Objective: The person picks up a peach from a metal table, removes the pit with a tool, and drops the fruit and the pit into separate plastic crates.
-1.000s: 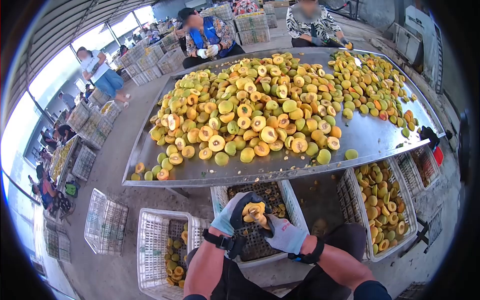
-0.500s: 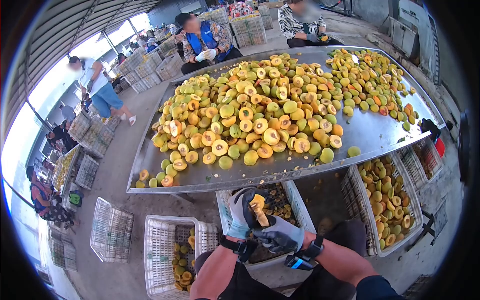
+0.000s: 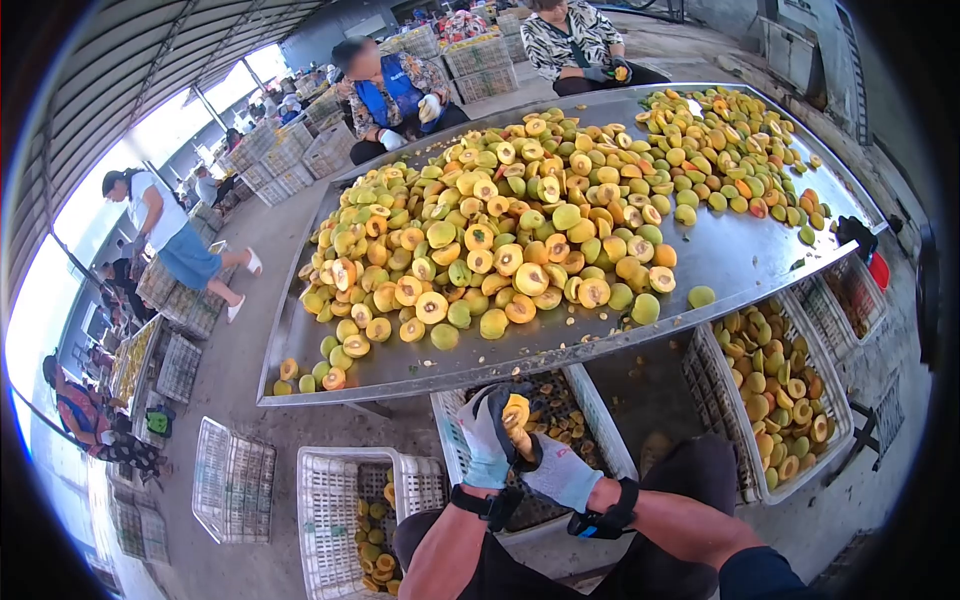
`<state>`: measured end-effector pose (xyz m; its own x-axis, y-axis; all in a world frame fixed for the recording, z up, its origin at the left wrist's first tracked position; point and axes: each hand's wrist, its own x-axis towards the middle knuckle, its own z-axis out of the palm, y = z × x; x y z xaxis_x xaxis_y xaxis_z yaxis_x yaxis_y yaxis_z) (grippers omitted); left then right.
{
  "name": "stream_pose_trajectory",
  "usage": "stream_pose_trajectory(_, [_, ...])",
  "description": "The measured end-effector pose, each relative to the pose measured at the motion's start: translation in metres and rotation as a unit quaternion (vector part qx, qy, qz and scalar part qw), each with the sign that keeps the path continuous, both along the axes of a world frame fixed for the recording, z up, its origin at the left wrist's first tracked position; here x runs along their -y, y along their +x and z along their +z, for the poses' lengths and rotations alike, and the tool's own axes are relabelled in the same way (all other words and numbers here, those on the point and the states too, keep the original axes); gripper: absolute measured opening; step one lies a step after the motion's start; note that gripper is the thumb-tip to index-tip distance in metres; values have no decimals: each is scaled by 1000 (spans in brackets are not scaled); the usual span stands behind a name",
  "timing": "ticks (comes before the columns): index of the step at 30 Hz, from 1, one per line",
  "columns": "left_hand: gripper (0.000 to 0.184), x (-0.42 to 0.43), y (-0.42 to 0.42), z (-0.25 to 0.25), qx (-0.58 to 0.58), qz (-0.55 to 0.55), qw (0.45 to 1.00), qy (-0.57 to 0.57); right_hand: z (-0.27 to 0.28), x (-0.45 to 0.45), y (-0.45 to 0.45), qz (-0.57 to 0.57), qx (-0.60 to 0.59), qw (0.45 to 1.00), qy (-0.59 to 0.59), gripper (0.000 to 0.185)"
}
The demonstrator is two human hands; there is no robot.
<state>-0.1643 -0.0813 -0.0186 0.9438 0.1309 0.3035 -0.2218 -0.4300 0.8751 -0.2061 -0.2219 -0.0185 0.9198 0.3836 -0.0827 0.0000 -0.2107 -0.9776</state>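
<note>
My left hand [image 3: 488, 432], in a grey and black glove, is closed round a yellow fruit half [image 3: 515, 412] below the table's front edge. My right hand [image 3: 552, 466], gloved the same way, is closed against the fruit's lower side, where a tan, narrow piece shows; what its fingers grip is hidden. Both hands are over a crate [image 3: 607, 428] with dark fruit bits in it. Beyond them, a large heap of halved yellow-green fruit [image 3: 470, 240] lies on the metal table [image 3: 480, 368].
A white crate [image 3: 322, 510] with some fruit halves stands at the left, a fuller crate [image 3: 842, 440] at the right. An empty-looking crate [image 3: 233, 480] is farther left. Two people sit behind the table; another person [image 3: 165, 225] walks at the left.
The view has shifted slightly. My hands remain together at the fruit, with my right hand turned and nearer to it. The person at the left has stepped along; the blue-vested person's hands have parted.
</note>
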Motion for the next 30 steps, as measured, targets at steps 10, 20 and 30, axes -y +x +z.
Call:
stream_pose_trajectory(10, [33, -3, 4, -29, -92, 39, 976, -193, 23, 12, -2, -56, 258, 898, -351, 15])
stream_pose_trajectory(20, [43, -51, 6, 4, -306, -37, 787, -535, 52, 37, 8, -33, 250, 879, -404, 23])
stream_pose_trajectory(30, [26, -31, -18, 10, 1, 10, 999, -39, 28, 8, 4, 164, -257, 940, 150, 26])
